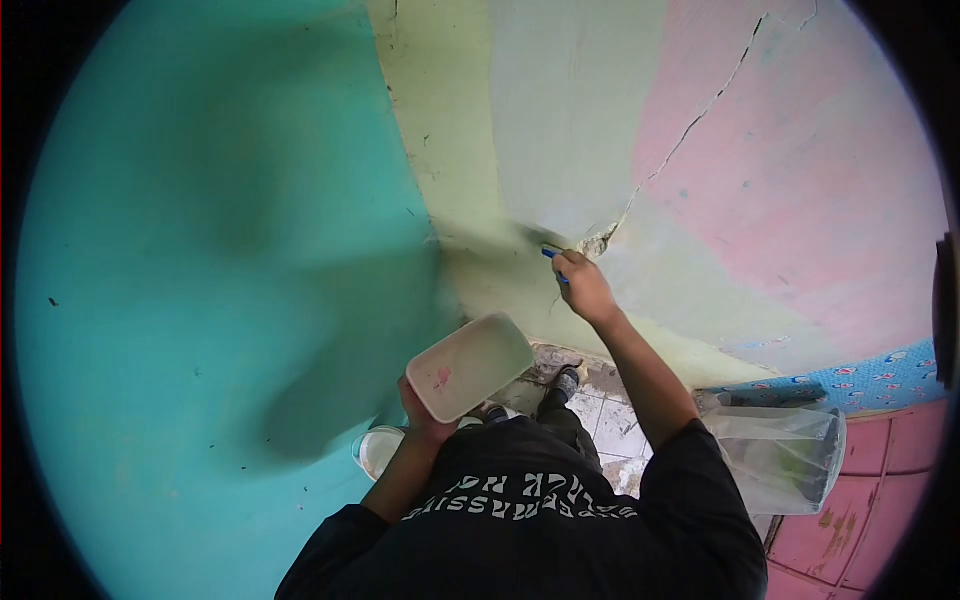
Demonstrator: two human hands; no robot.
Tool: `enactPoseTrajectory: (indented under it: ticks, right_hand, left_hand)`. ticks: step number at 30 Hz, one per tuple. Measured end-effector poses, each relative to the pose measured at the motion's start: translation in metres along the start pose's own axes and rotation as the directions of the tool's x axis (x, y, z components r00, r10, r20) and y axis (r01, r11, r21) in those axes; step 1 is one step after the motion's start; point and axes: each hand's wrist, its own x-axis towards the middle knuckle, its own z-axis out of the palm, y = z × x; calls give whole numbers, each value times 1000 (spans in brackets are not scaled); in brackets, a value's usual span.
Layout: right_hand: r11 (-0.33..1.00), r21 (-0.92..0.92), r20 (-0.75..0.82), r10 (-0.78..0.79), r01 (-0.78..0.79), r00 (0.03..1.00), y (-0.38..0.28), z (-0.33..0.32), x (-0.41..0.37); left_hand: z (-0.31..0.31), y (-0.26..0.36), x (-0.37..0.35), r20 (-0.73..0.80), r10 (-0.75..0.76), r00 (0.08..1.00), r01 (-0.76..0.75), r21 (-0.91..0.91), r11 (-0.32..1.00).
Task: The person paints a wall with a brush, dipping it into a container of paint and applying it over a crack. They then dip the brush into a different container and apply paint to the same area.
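A home room under repair: a cracked wall [700, 110] painted teal, green and pink, rubble on the tiled floor [615, 425].

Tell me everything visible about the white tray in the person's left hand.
The tray is a shallow white rectangle with rounded corners, plastic by its look. It is held tilted, broad face toward the camera, with a small pink smear near one end. The left hand grips its lower end from beneath.
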Motion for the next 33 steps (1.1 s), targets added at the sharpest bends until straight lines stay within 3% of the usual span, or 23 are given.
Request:
enactPoseTrajectory:
  ticks: [1,5,8,10,12,15,19,22,26,33]
  right_hand:
    - [999,-29,-14,-42,41,999,-7,-16,5]
    - [980,-113,-428,-199,166,882,-58,-75,5]
    - [977,-85,-435,-212,195,875,-64,-60,-15]
    - [994,22,-283,-97,107,954,-42,-18,-32]
    - [999,-7,-118,-50,49,992,-9,20,-39]
    - [997,-47,-86,-58,54,995,9,25,-28]
    - [962,-200,-361,-250,187,899,-49,-31,-10]
    - [980,-101,-392,-198,172,898,-43,-9,-25]
    - [997,-81,-130,-29,18,991,-10,35,-41]
    - [982,-110,-466,-190,156,864,-42,-3,-25]
  left_hand:
    - [3,1,-2,-36,9,999,-9,0,1000]
    - [3,0,-14,-35,23,999,-23,2,1000]
    - [0,4,-18,-15,34,999,-35,-13,999]
    - [-2,5,-20,-17,43,999,-43,-24,999]
    - [-5,8,-19,-20,41,999,-42,-29,999]
    - [-8,6,-21,-39,51,998,-52,-19,998]
    - [-17,7,-23,-55,83,995,-83,5,997]
    - [-23,9,-22,-36,67,997,-67,-4,998]
    - [-17,11,-21,-40,90,995,-91,-32,995]
    - [-27,9,-18,-61,101,993,-101,8,995]
